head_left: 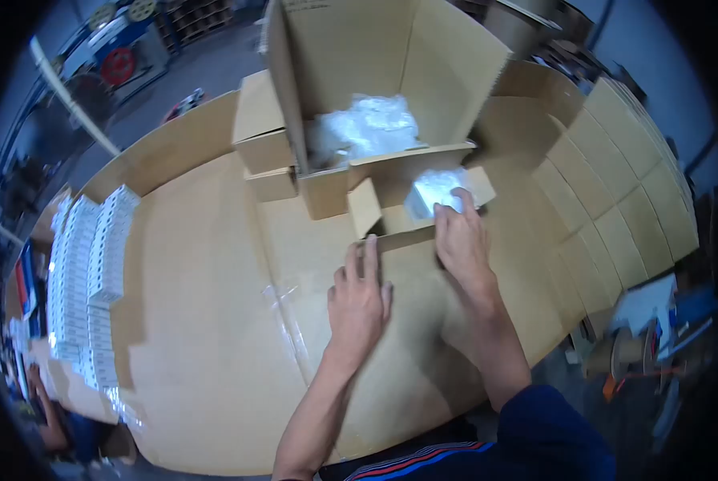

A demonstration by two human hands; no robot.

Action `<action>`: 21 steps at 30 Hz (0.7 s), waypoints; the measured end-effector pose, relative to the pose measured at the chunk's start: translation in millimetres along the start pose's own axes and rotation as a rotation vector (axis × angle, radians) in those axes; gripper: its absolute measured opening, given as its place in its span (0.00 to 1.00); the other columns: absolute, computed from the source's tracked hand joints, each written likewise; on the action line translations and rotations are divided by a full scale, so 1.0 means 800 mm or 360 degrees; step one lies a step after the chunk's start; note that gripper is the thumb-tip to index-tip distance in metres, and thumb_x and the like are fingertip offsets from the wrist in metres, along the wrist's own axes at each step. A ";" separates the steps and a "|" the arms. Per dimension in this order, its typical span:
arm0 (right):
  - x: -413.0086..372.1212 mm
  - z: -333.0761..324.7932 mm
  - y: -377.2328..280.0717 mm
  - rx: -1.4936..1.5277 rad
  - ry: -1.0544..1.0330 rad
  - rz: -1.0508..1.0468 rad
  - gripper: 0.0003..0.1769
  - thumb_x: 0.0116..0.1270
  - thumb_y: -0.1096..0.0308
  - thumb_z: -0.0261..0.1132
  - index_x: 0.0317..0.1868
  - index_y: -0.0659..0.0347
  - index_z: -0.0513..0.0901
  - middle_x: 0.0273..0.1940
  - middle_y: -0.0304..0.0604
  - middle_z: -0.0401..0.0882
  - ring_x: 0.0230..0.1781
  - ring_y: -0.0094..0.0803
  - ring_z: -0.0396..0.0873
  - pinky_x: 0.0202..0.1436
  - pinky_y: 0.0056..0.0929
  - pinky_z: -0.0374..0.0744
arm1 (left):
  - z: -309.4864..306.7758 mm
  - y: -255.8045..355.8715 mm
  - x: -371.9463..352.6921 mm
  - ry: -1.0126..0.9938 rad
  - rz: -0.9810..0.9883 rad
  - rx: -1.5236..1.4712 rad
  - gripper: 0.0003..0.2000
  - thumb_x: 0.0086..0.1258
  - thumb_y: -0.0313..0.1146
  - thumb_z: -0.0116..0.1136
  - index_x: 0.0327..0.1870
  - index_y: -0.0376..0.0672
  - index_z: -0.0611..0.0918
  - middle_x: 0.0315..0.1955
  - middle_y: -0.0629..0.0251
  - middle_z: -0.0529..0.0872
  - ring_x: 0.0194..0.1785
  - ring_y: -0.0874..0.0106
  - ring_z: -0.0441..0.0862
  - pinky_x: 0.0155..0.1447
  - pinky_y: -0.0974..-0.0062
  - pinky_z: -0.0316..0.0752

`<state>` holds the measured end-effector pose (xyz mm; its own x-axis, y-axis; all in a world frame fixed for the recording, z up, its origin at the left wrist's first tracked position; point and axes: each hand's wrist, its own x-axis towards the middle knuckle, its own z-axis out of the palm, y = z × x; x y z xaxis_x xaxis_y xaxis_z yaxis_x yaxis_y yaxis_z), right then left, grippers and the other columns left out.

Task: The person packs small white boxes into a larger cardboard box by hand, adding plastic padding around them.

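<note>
A small open cardboard box (407, 239) lies in front of a large open carton (351, 48), its flaps spread. Inside its right part is a white item wrapped in clear plastic (435, 192). My right hand (461, 236) presses its closed fingers onto that wrapped item. At the box's front left corner, my left hand (359, 301) rests with fingers apart, the fingertips touching the front edge. More crumpled clear plastic (371, 124) sits inside the large carton.
Rows of small white boxes (106, 248) stand at the table's left. Flat divided cardboard sheets (623, 192) lean at the right. Closed brown boxes (264, 148) sit left of the large carton. A co-worker's arm (48, 413) shows at the lower left.
</note>
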<state>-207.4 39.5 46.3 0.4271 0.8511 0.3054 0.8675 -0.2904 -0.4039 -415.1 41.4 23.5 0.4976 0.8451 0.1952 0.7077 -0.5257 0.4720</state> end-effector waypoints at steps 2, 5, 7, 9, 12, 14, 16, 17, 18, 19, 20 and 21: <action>-0.013 0.009 0.014 -0.0066 0.0018 -0.0116 0.22 0.83 0.58 0.53 0.61 0.66 0.85 0.76 0.62 0.65 0.69 0.60 0.74 0.73 0.52 0.72 | -0.004 -0.003 -0.006 -0.0013 -0.0033 -0.0112 0.43 0.69 0.36 0.68 0.85 0.52 0.59 0.74 0.44 0.67 0.60 0.46 0.80 0.58 0.51 0.82; -0.032 0.019 0.006 -0.0030 0.0086 -0.0155 0.30 0.84 0.60 0.53 0.80 0.62 0.66 0.83 0.62 0.52 0.82 0.60 0.59 0.81 0.47 0.64 | -0.015 -0.030 -0.035 0.0115 -0.0062 -0.0210 0.43 0.70 0.36 0.68 0.85 0.52 0.58 0.74 0.42 0.67 0.64 0.46 0.78 0.63 0.53 0.80; -0.033 0.024 -0.032 0.0201 0.0340 -0.0200 0.34 0.82 0.64 0.54 0.84 0.59 0.58 0.84 0.60 0.50 0.83 0.59 0.56 0.82 0.48 0.64 | -0.044 -0.061 -0.061 0.0155 -0.0214 -0.0275 0.43 0.71 0.36 0.68 0.85 0.50 0.58 0.73 0.44 0.69 0.65 0.47 0.78 0.66 0.52 0.78; -0.040 0.037 -0.073 0.0436 0.0390 -0.0323 0.37 0.79 0.70 0.56 0.85 0.59 0.55 0.84 0.59 0.51 0.83 0.59 0.56 0.81 0.49 0.65 | -0.073 -0.093 -0.096 0.0242 -0.0319 -0.0249 0.42 0.71 0.36 0.68 0.85 0.48 0.59 0.72 0.46 0.70 0.65 0.48 0.78 0.66 0.53 0.77; -0.071 0.065 -0.155 0.0840 0.0083 -0.0427 0.39 0.73 0.77 0.59 0.83 0.64 0.58 0.84 0.58 0.54 0.80 0.56 0.63 0.79 0.49 0.68 | -0.120 -0.158 -0.161 0.0521 -0.0527 -0.0223 0.40 0.70 0.34 0.69 0.83 0.45 0.63 0.70 0.46 0.73 0.68 0.48 0.76 0.69 0.55 0.76; -0.082 0.087 -0.217 0.0853 -0.0207 -0.0682 0.39 0.72 0.77 0.60 0.82 0.65 0.59 0.83 0.57 0.57 0.78 0.55 0.66 0.77 0.48 0.70 | -0.159 -0.206 -0.198 0.0735 -0.0673 -0.0148 0.37 0.70 0.30 0.69 0.80 0.42 0.67 0.69 0.46 0.75 0.70 0.47 0.75 0.72 0.55 0.74; -0.093 0.112 -0.280 0.0827 -0.0396 -0.1056 0.39 0.70 0.77 0.62 0.81 0.65 0.60 0.81 0.57 0.59 0.77 0.55 0.68 0.75 0.48 0.71 | -0.201 -0.260 -0.234 0.0960 -0.0765 0.0019 0.35 0.69 0.29 0.68 0.79 0.41 0.69 0.68 0.47 0.76 0.70 0.46 0.74 0.72 0.55 0.74; -0.097 0.127 -0.315 0.0791 -0.0441 -0.1296 0.40 0.69 0.76 0.63 0.81 0.64 0.61 0.81 0.57 0.60 0.77 0.55 0.68 0.75 0.49 0.71 | -0.224 -0.286 -0.252 0.1062 -0.0801 0.0098 0.34 0.69 0.28 0.68 0.78 0.41 0.69 0.67 0.47 0.76 0.70 0.46 0.74 0.73 0.55 0.73; -0.098 0.138 -0.350 0.0751 -0.0474 -0.1532 0.40 0.69 0.76 0.64 0.80 0.64 0.62 0.80 0.57 0.62 0.76 0.55 0.68 0.75 0.49 0.71 | -0.250 -0.312 -0.268 0.1142 -0.0794 0.0285 0.33 0.69 0.27 0.68 0.76 0.40 0.71 0.67 0.47 0.77 0.70 0.46 0.74 0.73 0.56 0.73; -0.101 0.145 -0.388 0.0736 -0.0547 -0.1670 0.40 0.68 0.76 0.65 0.80 0.63 0.62 0.80 0.56 0.62 0.77 0.55 0.67 0.75 0.49 0.71 | -0.277 -0.337 -0.281 0.1218 -0.0781 0.0472 0.31 0.68 0.26 0.67 0.73 0.40 0.73 0.66 0.47 0.78 0.70 0.46 0.75 0.73 0.56 0.73; -0.107 0.151 -0.430 0.0717 -0.0621 -0.1804 0.40 0.68 0.75 0.66 0.80 0.62 0.63 0.80 0.56 0.62 0.77 0.55 0.66 0.76 0.49 0.70 | -0.302 -0.364 -0.292 0.1291 -0.0784 0.0522 0.29 0.67 0.24 0.67 0.72 0.40 0.74 0.65 0.47 0.79 0.69 0.46 0.75 0.73 0.56 0.73; -0.111 0.157 -0.471 0.0693 -0.0695 -0.1939 0.41 0.67 0.74 0.67 0.80 0.62 0.63 0.79 0.55 0.63 0.78 0.55 0.65 0.77 0.50 0.69 | -0.327 -0.389 -0.300 0.1364 -0.0788 0.0569 0.28 0.67 0.23 0.66 0.70 0.40 0.75 0.64 0.47 0.79 0.69 0.46 0.76 0.73 0.56 0.73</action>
<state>-604.5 128.1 63.2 -0.7287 0.5574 0.3979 0.4480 0.8274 -0.3387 -886.0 27.0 54.8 -0.3099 0.6858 0.6585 0.9114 0.0171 0.4112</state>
